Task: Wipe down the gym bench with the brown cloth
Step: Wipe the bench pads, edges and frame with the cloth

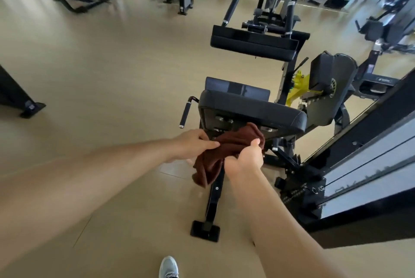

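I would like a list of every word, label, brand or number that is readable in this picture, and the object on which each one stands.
No text here can be read.
Small plate on the neighbouring machine's frame: a mark shows, too blurred to read.
Sticker on the black stand foot at left: too small to read.
Brown cloth, bench pad and grey shoe: no writing visible.

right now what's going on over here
A person stands behind a black gym machine, holding a brown cloth in both hands. The left hand pinches one edge and the right hand grips the other, with the rest of the cloth hanging bunched between them. The cloth is held just in front of the back of the seat pad; whether it touches is unclear. It looks like they are readying the cloth to wipe.
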{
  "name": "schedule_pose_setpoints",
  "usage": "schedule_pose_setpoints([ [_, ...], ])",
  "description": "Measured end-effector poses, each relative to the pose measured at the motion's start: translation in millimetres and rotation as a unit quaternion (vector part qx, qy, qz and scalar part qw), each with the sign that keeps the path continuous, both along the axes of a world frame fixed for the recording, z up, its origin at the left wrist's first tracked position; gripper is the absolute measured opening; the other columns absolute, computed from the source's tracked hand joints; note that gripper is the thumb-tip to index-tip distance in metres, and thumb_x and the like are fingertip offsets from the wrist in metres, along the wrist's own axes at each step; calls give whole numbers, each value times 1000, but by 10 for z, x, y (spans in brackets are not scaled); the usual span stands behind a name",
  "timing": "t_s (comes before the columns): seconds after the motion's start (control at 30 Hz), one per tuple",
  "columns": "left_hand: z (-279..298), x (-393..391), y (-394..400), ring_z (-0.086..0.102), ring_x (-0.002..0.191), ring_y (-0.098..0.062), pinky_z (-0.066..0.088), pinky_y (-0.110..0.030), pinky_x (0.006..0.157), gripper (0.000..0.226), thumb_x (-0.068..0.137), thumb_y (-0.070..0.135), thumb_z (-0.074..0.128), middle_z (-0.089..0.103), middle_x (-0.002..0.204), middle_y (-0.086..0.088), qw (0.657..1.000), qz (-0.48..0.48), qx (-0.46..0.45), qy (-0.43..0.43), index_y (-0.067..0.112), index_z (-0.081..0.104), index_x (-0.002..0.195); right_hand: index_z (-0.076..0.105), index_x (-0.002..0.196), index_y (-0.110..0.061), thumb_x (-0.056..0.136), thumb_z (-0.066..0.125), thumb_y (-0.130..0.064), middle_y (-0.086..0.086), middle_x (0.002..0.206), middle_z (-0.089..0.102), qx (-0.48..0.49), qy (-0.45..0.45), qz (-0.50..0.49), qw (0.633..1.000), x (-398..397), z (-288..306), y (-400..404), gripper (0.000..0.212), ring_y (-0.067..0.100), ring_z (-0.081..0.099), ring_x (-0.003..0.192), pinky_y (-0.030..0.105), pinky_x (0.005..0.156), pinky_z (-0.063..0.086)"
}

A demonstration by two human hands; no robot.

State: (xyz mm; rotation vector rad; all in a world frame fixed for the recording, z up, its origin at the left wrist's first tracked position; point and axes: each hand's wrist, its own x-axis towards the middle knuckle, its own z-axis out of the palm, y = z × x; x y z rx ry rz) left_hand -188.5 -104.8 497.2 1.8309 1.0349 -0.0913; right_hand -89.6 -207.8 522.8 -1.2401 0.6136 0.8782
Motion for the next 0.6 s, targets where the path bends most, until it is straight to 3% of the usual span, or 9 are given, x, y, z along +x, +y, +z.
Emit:
schedule_pose_setpoints([
  [0.07,-8,-67,-40,60,111,-17,55,-40,89,51,88,56,62,61,121,3,998,12,-56,-23,25,56,128,46,148,-16,108,44,-32,12,150,50,30,10,12,999,-39,25,-27,43,33,59,120,43,95,48],
  [0.17,-86,-207,-48,58,124,-35,52,-58,95,64,88,55,65,55,137,-1,955,13,-291,-51,26,45,142,44,149,-7,108,33,-18,18,151,49,119,-46,57,990,-162,-54,-42,44,22,61,82,34,72,51],
  [0.23,-167,-265,-40,66,111,-42,55,-54,94,60,90,41,68,59,132,-14,927,57,-364,-74,11,48,139,51,141,-11,101,45,-15,19,141,56,109,-32,64,991,-223,-204,13,41,25,60,83,36,73,51],
  [0.33,-349,-220,49,72,99,-34,60,-47,88,42,93,19,68,68,119,-20,926,159,-320,-120,2,56,130,57,129,-16,84,63,-7,16,122,64,68,31,59,995,-260,-458,136,46,40,66,103,51,86,58],
  [0.43,-490,-100,257,72,100,-31,63,-42,80,41,86,6,74,70,118,-20,925,246,-243,-158,1,59,124,56,137,-12,88,60,-1,19,125,67,102,42,84,990,-214,-718,326,51,39,67,112,48,100,55],
  [0.6,-651,159,826,72,100,-35,53,-49,100,42,83,-2,73,72,110,-24,914,279,-227,-187,-6,61,123,60,130,-11,97,59,-6,14,123,70,129,1,105,986,44,-957,928,32,32,66,116,51,109,47],
])
